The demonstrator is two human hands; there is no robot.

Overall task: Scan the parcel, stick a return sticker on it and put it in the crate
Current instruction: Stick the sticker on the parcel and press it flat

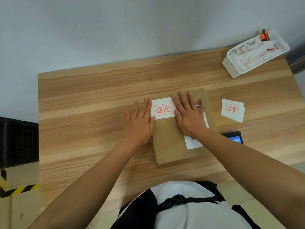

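A brown cardboard parcel lies flat in the middle of the wooden table. A white return sticker with red characters sits on its far left corner. My left hand lies flat at the parcel's left edge, fingers spread, touching the sticker's left side. My right hand presses flat on the parcel's top, just right of the sticker, partly covering a white barcode label. The black crate stands off the table's left edge.
A small stack of spare return stickers lies to the right of the parcel. A black handheld scanner with a lit screen rests near my right forearm. A white basket holding an orange cutter stands at the far right corner.
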